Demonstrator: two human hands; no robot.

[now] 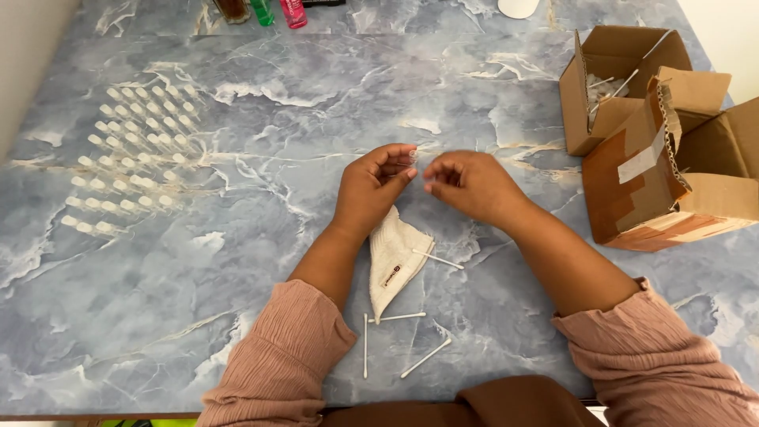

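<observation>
Both hands pinch shut on a small clear vial [414, 157], left hand [371, 190] and right hand [473, 186] at opposite ends; light, slippery, likely fragile, so grip its sides.

A blue marbled table [237, 316] bears clear vials [130, 158], cardboard boxes [656, 158], swabs [395, 340] and a cloth [394, 257].

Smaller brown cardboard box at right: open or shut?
Open: the smaller brown cardboard box has its flaps spread, and thin white sticks show inside.

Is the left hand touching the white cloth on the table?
Cannot tell. In the head view the left hand is raised at its fingertips, and its wrist overlaps the cloth's top edge, hiding any contact or gap.
</observation>
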